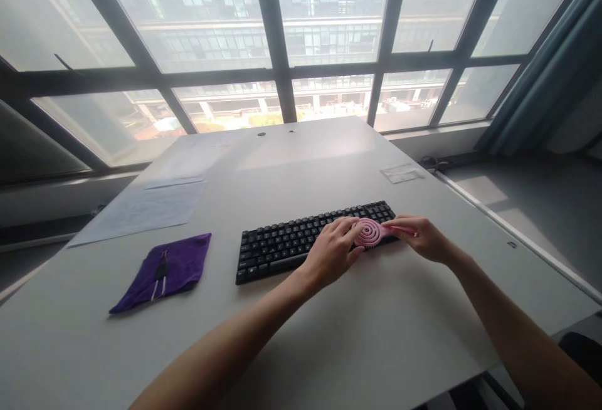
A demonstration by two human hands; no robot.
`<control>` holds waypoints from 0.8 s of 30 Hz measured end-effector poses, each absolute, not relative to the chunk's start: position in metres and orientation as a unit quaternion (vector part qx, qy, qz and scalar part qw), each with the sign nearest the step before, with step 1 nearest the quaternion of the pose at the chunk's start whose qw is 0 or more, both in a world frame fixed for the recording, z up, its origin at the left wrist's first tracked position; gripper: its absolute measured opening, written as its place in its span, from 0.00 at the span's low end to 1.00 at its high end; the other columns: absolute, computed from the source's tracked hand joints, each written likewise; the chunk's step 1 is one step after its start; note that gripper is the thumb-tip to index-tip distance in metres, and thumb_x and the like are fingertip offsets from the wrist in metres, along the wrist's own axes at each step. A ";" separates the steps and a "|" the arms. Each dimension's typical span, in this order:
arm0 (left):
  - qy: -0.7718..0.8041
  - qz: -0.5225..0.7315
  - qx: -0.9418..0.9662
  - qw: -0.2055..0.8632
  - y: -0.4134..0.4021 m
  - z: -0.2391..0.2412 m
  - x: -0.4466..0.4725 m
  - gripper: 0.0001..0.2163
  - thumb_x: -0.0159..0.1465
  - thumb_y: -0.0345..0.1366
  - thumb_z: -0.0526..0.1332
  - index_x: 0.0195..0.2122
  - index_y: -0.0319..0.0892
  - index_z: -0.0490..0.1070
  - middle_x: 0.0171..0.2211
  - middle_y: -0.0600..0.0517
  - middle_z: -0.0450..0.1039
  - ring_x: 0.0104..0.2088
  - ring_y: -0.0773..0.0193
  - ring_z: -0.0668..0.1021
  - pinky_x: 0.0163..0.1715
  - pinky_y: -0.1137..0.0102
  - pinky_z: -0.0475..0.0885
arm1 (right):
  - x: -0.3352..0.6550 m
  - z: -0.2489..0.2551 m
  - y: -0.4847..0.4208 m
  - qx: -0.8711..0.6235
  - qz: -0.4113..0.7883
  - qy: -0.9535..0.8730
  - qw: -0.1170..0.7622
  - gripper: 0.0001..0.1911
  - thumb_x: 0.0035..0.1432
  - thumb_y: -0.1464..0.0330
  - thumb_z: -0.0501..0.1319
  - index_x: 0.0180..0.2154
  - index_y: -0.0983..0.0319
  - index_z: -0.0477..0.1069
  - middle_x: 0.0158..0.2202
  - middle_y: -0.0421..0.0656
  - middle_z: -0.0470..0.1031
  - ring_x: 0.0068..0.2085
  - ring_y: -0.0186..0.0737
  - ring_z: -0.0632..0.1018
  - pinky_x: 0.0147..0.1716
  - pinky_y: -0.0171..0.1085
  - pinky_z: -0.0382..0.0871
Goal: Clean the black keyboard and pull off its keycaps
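A black keyboard lies at a slant on the white table. Over its right part is a pink hairbrush with a round spiral head and a handle pointing right. My right hand is closed around that handle. The fingers and thumb of my left hand grip the left edge of the brush head, just above the keys. Part of the keyboard is hidden under my left hand and the brush. Whether the bristles touch the keys I cannot tell.
A purple drawstring pouch lies left of the keyboard. White paper sheets are spread along the table's left side. A small clear plastic packet rests near the right edge. Large windows stand behind, with a blue-grey curtain at right.
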State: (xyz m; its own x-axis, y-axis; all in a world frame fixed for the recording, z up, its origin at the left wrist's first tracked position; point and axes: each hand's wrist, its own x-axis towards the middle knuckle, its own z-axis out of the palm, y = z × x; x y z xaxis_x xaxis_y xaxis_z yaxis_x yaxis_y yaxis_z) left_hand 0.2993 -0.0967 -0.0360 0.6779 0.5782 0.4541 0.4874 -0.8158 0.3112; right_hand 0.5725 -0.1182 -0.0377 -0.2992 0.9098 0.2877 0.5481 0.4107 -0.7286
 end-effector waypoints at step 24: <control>0.292 0.338 0.867 0.221 -0.082 -0.050 0.376 0.21 0.61 0.36 0.70 0.56 0.44 0.73 0.59 0.41 0.71 0.59 0.49 0.74 0.59 0.55 0.70 | 0.642 -0.037 -0.116 -0.547 0.265 -0.714 0.348 0.17 0.62 0.55 0.63 0.44 0.58 0.82 0.43 0.47 0.82 0.47 0.50 0.81 0.50 0.46 0.77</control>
State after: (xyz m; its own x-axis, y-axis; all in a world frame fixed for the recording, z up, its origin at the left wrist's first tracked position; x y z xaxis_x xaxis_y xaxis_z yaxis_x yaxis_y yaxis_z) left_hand 0.3756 -0.0823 -0.0503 0.6008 0.6560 0.4568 0.3573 -0.7315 0.5807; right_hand 0.6417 -0.1161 -0.0373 -0.1592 0.9653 0.2068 0.5974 0.2610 -0.7583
